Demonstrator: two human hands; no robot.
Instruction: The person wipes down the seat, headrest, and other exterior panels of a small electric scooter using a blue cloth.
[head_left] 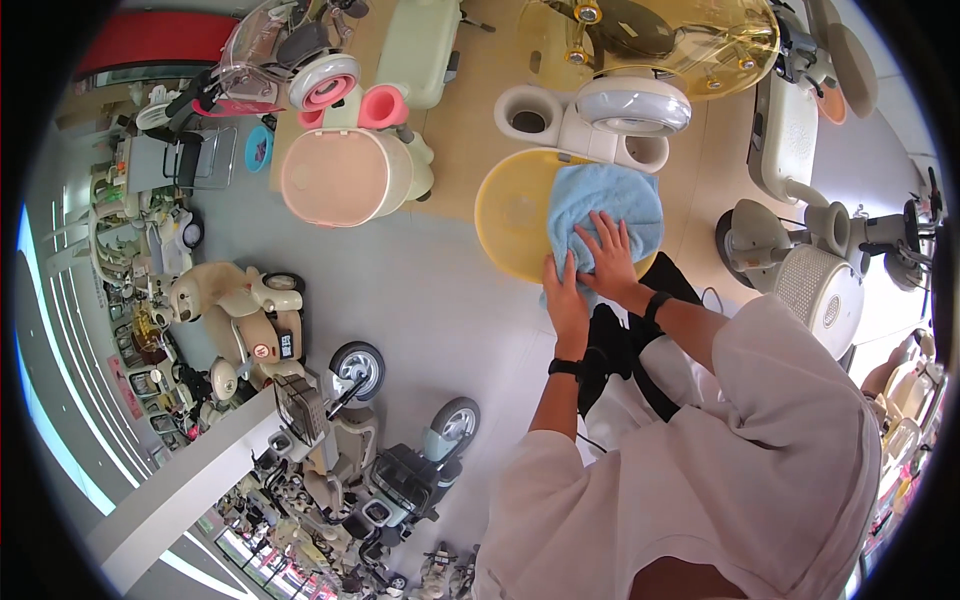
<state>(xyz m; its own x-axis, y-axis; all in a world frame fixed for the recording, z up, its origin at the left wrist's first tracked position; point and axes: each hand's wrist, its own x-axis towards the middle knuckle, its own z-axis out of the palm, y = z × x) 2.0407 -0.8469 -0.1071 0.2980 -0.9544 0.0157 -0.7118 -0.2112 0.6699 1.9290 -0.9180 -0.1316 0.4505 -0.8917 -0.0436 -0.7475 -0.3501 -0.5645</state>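
White sleeve (700, 440) nearest, both hands — left hand (566, 300), right hand (608, 258) — fingers spread flat on blue cloth (605, 200), yellow scooter seat (510, 215) beneath.

Both hands (590, 275) lie on a cloth (605, 215) atop a scooter's rear box (505, 215)
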